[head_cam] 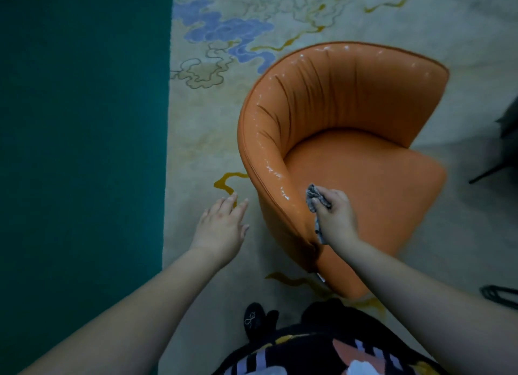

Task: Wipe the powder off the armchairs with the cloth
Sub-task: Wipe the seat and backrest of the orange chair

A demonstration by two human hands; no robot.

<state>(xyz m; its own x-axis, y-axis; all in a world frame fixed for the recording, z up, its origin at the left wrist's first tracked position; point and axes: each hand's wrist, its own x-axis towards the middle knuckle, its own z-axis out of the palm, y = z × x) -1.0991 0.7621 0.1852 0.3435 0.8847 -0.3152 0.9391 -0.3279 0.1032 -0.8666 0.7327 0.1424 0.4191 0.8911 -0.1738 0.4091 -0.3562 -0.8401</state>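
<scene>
The right hand has its fingers curled round a crumpled grey patterned cloth, which bunches above the fingertips and trails down below the palm. The cloth presses against the inner face of the orange armchair, whose glossy curved rim lies just left of those fingers. The left hand hovers over the patterned rug, fingers straight and spread, holding nothing.

We take this for a living room or lounge: a glossy orange leather tub armchair stands on a beige patterned rug beside teal carpet.
</scene>
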